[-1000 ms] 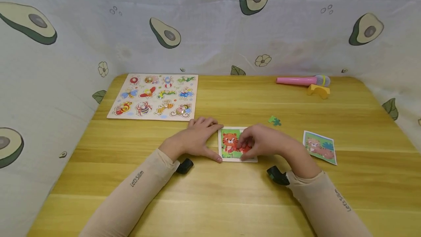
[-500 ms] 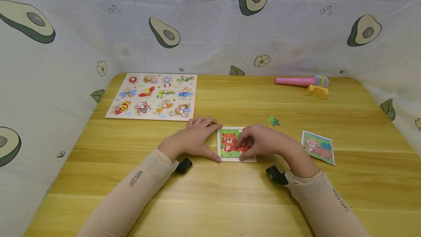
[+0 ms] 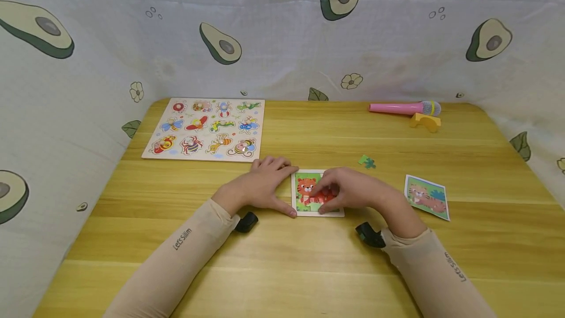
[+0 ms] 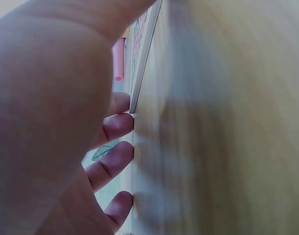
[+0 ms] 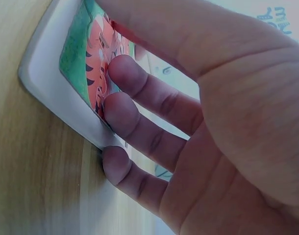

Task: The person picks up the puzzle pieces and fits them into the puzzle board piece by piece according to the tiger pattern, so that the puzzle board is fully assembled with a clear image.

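Note:
A small tiger jigsaw puzzle [image 3: 306, 188] lies in a white-rimmed tray [image 3: 293, 191] at the middle of the table. Spread along the tray's left edge, my left hand [image 3: 264, 186] touches its corners with thumb and index finger. My right hand [image 3: 353, 188] is over the right half, thumb and index fingertips apart on the picture. In the right wrist view, the other fingers [image 5: 121, 115] are loosely bent, with their tips at the picture and the tray [image 5: 46, 78] rim. The hand hides part of the puzzle's right side. Beyond the tray lies a loose green puzzle piece [image 3: 367, 162].
A tiger picture card [image 3: 427, 198] lies to the right. At the back left is a wooden insect peg puzzle [image 3: 203, 129]. A pink toy microphone [image 3: 403, 108] and a yellow arch block [image 3: 426, 122] lie at the back right. A patterned cloth [image 3: 273, 38] hangs behind the table.
My right hand's thumb and index fingertips have slid slightly left across the puzzle. More of the tiger's body shows beneath the hand. My left hand stays at the tray's edge.

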A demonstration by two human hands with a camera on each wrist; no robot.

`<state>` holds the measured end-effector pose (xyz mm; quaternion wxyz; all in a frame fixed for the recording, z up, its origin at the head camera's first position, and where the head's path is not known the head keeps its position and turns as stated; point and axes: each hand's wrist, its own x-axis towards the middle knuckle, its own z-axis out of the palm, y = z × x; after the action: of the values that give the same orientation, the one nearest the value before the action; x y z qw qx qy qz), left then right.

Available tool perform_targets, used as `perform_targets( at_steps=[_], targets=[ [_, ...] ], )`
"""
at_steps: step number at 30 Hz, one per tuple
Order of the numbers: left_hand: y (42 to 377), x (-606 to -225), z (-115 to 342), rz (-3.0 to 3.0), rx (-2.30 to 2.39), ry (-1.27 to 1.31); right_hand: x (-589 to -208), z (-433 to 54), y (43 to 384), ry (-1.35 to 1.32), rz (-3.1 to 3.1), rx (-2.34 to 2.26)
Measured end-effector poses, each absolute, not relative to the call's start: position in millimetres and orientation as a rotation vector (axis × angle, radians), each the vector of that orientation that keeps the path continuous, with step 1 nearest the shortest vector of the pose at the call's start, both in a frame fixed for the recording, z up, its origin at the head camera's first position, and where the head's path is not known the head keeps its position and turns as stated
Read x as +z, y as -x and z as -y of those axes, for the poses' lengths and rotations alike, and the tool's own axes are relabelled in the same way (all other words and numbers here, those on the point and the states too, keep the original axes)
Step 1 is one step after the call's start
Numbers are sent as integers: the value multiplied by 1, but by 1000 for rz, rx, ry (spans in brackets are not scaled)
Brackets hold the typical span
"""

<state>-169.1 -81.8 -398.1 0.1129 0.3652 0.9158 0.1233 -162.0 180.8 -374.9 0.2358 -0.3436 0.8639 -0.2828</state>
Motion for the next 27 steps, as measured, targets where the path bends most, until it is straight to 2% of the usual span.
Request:
perform_targets(
  at_steps=[27],
  targets=[
    [169, -399, 81, -2684, 369, -1064, -377, -182, 163, 949, -2372, -796]
  ],
)
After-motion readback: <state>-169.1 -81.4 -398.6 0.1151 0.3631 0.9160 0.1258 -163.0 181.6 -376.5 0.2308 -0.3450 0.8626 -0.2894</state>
